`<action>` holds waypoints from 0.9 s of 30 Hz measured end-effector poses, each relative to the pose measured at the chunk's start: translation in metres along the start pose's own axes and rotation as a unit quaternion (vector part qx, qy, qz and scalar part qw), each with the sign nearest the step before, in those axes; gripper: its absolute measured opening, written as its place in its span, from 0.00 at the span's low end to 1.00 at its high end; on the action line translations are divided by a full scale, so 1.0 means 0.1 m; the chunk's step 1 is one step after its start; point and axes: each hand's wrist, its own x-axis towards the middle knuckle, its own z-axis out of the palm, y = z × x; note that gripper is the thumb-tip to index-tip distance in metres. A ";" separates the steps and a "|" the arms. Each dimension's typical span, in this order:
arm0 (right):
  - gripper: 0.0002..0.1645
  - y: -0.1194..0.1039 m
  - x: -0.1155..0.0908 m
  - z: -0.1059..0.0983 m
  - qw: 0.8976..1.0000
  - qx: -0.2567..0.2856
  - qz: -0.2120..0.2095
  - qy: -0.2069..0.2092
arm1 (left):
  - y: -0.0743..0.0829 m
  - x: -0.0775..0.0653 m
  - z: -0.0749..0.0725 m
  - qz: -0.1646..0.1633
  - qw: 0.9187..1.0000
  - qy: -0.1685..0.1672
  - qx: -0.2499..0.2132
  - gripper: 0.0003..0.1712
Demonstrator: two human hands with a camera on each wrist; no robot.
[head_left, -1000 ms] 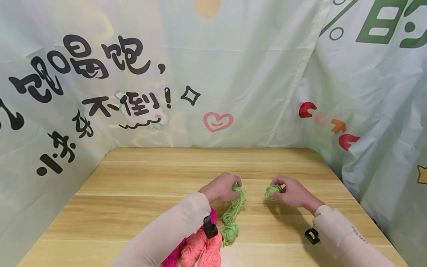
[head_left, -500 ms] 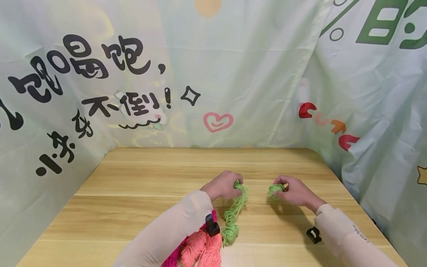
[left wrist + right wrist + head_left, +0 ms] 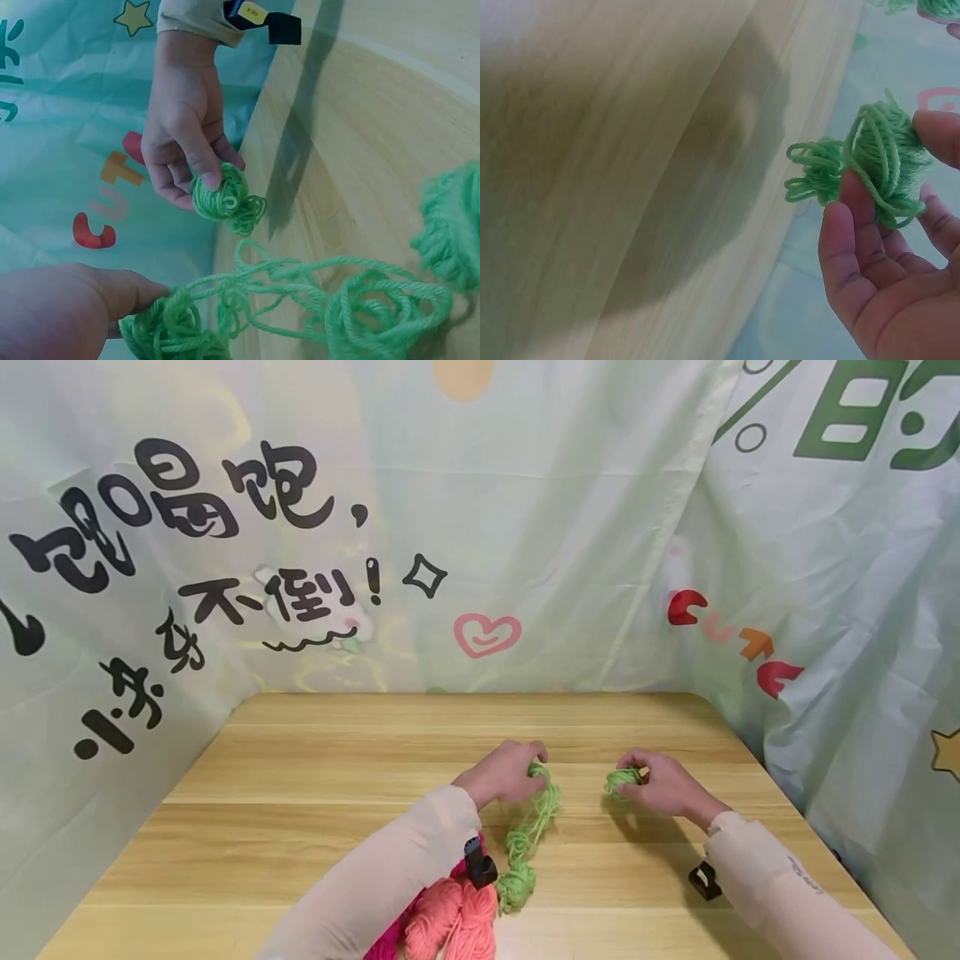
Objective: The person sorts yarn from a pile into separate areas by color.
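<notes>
My left hand (image 3: pixel 504 771) pinches the upper end of a loose tangle of green yarn (image 3: pixel 543 806). From the fingers its loops trail down toward a thicker green bunch (image 3: pixel 516 887) on the table. Across from it, my right hand (image 3: pixel 664 783) holds a small wound ball of green yarn (image 3: pixel 889 161) between thumb and fingers. A short looped tuft (image 3: pixel 815 171) sticks out of that ball's side. In the left wrist view the small ball (image 3: pixel 219 193) hangs apart from the tangle, with the right hand's thumb pressed on it.
Coral yarn skeins (image 3: pixel 453 922) and magenta yarn (image 3: pixel 384 943) lie at the table's front, partly hidden by the left sleeve (image 3: pixel 382 877). The wooden table (image 3: pixel 337 752) is bordered by printed cloth curtains (image 3: pixel 570 527) at the back and sides. Black wrist mounts hang under both sleeves.
Both hands have risen slightly toward the far side, each keeping its green yarn. The right hand has also drifted a little to the right. The skeins stay in place.
</notes>
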 end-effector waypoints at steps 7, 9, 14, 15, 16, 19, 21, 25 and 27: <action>0.14 0.03 0.02 -0.04 1.000 -0.005 0.005 0.001 | 0.03 0.03 -0.04 0.004 1.000 0.003 0.011 0.20; 0.15 0.04 0.02 -0.05 1.000 -0.009 0.004 0.002 | 0.04 0.04 -0.04 0.006 1.000 0.003 0.009 0.20; 0.17 0.05 0.02 -0.07 1.000 -0.015 0.003 0.003 | 0.06 0.06 -0.06 0.010 1.000 0.007 -0.002 0.19; 0.17 0.05 0.02 -0.07 1.000 -0.015 0.003 0.003 | 0.07 0.06 -0.07 0.010 1.000 0.007 -0.005 0.20; 0.17 0.05 0.02 -0.07 1.000 -0.016 0.004 0.004 | 0.07 0.07 -0.07 0.010 1.000 0.007 -0.006 0.20; 0.17 0.06 0.03 -0.07 1.000 -0.019 0.003 0.006 | 0.09 0.08 -0.09 0.009 1.000 0.006 -0.008 0.20; 0.16 0.07 0.03 -0.07 1.000 -0.020 0.004 0.006 | 0.10 0.08 -0.10 0.008 1.000 0.007 -0.010 0.20; 0.16 0.07 0.03 -0.08 1.000 -0.021 0.003 0.007 | 0.11 0.10 -0.11 0.011 1.000 0.015 -0.013 0.20; 0.16 0.08 0.03 -0.08 1.000 -0.020 0.004 0.007 | 0.12 0.11 -0.11 0.015 1.000 0.021 -0.014 0.20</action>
